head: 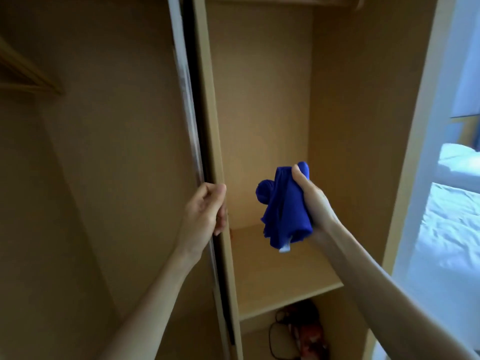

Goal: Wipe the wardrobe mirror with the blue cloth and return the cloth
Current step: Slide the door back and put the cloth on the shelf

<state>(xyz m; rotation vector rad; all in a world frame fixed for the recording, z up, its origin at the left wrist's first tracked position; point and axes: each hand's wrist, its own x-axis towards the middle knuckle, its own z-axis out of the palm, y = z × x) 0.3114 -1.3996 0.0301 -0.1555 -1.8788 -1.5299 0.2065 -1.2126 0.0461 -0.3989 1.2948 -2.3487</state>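
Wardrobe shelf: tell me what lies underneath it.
Under the shelf sits a dark heap with a looping black cord and something reddish. It is dim and blurred, so I cannot tell what it is, and the shelf hides whatever lies further back.

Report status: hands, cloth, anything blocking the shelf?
Left hand grips the sliding door edge. Right hand holds blue cloth bunched above the shelf. Nothing in the way.

Bedroom, at an open wardrobe.
Light wood wardrobe point(259, 100) with a shelf point(280, 276) and hanging rail point(337, 0) (top edge only); a bed point(452, 229) with rumpled white bedding to the right.
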